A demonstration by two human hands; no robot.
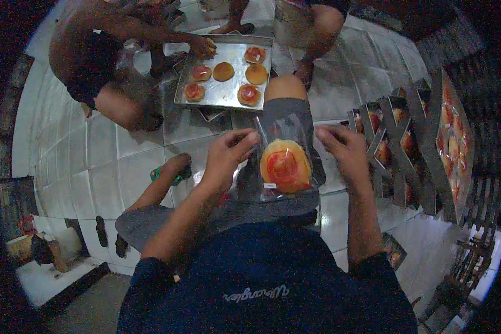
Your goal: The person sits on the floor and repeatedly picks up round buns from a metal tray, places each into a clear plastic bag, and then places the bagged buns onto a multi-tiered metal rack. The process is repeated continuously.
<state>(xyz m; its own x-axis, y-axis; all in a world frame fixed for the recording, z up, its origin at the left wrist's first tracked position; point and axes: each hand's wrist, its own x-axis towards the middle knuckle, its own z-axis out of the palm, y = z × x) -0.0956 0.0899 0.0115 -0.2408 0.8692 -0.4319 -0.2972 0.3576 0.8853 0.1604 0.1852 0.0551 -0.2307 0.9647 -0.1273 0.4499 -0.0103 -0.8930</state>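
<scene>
A clear plastic bag is stretched upright above my lap, with its mouth towards the tray. Inside it sits a round bread bun with a red and orange topping; a small white label shows at the bag's lower left. My left hand pinches the bag's upper left edge between thumb and fingers. At the upper right edge, the thumb and fingertips of my right hand are closed on the plastic, though the exact contact is blurred.
Ahead on the tiled floor, a metal baking tray holds several buns, some wrapped. Another person's hand grips a bun at its far left corner. To my right stand stacked trays of buns and a large tray of wrapped bread.
</scene>
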